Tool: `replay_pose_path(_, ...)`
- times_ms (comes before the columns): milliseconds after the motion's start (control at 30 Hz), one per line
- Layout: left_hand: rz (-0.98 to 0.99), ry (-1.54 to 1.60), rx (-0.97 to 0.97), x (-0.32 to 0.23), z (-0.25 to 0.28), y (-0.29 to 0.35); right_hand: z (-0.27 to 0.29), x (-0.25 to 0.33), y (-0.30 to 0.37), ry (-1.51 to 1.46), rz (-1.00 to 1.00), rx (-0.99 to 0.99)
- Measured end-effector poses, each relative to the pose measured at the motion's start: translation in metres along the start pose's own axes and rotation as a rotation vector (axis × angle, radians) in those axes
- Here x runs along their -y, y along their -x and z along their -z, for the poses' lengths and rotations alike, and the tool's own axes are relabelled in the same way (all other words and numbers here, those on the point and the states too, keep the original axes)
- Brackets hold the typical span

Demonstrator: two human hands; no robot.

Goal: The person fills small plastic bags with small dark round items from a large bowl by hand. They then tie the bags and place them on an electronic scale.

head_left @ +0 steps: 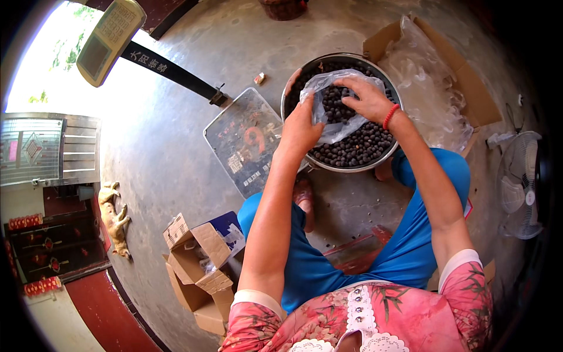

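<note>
so the clear plastic bag (334, 136) is mouth-open over the dark round berries (355, 149) in the metal pot (352, 169), left hand (301, 128) at its edge. the right hand's (370, 102) fingers are spread from the thumb — can't tell if the left ones pinch. if that thin film slips, the mouth could sag shut, or stray berries could roll onto the floor (170, 141).

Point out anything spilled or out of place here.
Several small dark balls lie scattered on the floor between the blue trouser legs; they look spilled, since many similar ones lie inside the metal basin just beyond.
</note>
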State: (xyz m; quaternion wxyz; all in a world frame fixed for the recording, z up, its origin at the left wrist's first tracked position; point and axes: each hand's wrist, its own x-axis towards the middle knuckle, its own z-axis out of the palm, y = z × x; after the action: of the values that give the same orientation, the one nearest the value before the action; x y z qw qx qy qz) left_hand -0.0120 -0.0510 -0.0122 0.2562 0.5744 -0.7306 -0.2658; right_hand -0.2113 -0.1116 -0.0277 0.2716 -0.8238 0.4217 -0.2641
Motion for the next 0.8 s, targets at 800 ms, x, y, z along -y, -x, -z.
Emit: replay_pose_path(800,-0.208,0.345,-0.417,-0.04,0.025,-0.016,0.054,0.036,0.004,0.584,-0.146,-0.153)
